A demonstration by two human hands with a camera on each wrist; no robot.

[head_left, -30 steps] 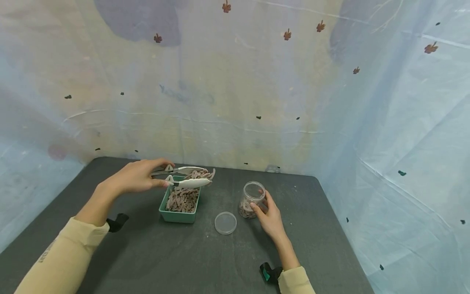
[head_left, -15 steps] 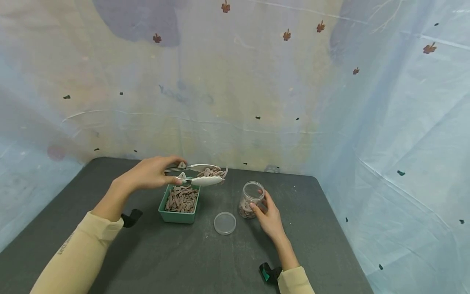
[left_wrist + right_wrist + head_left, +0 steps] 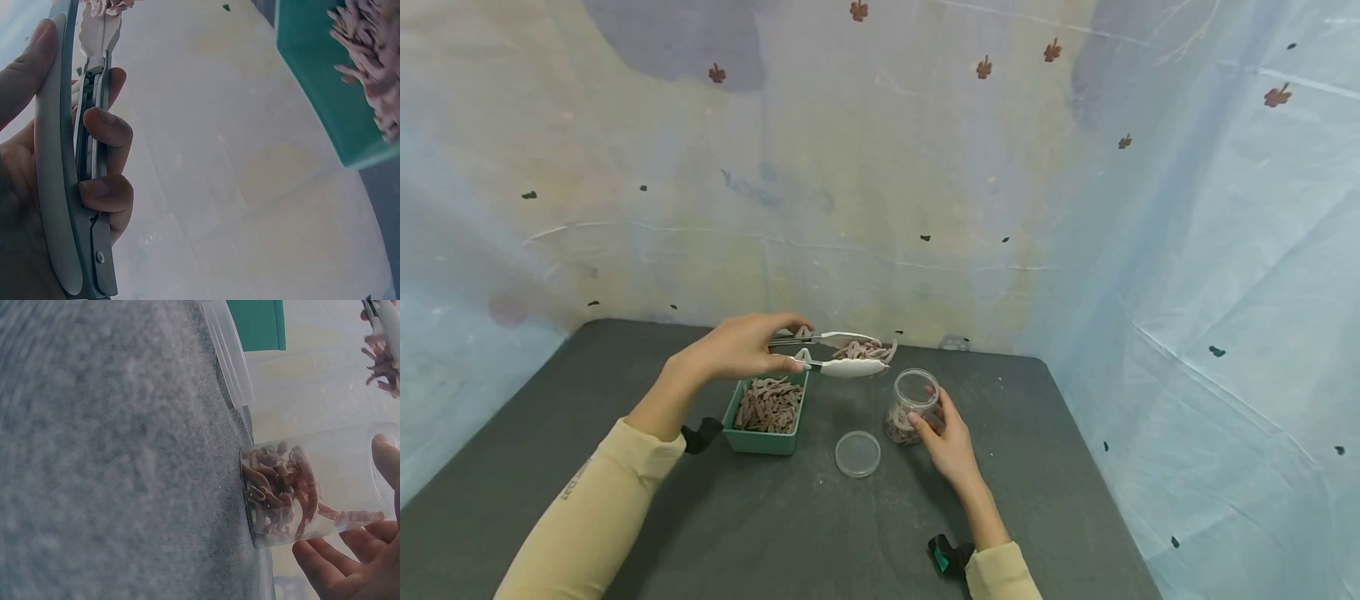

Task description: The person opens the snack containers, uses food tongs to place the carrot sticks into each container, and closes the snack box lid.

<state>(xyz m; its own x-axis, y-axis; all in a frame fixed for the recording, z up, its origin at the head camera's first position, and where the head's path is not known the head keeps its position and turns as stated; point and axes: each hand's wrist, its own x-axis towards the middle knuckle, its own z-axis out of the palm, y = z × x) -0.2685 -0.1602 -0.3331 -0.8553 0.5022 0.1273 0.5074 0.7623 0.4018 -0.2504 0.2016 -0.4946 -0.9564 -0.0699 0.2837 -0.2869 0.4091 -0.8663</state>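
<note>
My left hand (image 3: 747,347) grips a pair of tongs (image 3: 854,367) with white tips, fingers curled round the handles in the left wrist view. Between the tips is a clump of brownish-pink strips (image 3: 867,350), held in the air just left of a clear jar (image 3: 917,390). That jar stands upright and uncapped on the table, its lower part filled with the same strips (image 3: 275,490). Thumb and fingers of my right hand (image 3: 952,442) hold it from the right side. Below my left hand stands a green box (image 3: 761,442) of more strips (image 3: 769,406).
A round clear lid (image 3: 857,454) lies flat on the dark table (image 3: 805,533), between box and jar. Behind the table hangs a pale patterned sheet (image 3: 820,200), and another bluish stretch of sheet (image 3: 1240,350) runs along the right side.
My left hand has moved right with the tongs and the strips, from over the green box toward the jar. My right hand and the jar have stayed in place.
</note>
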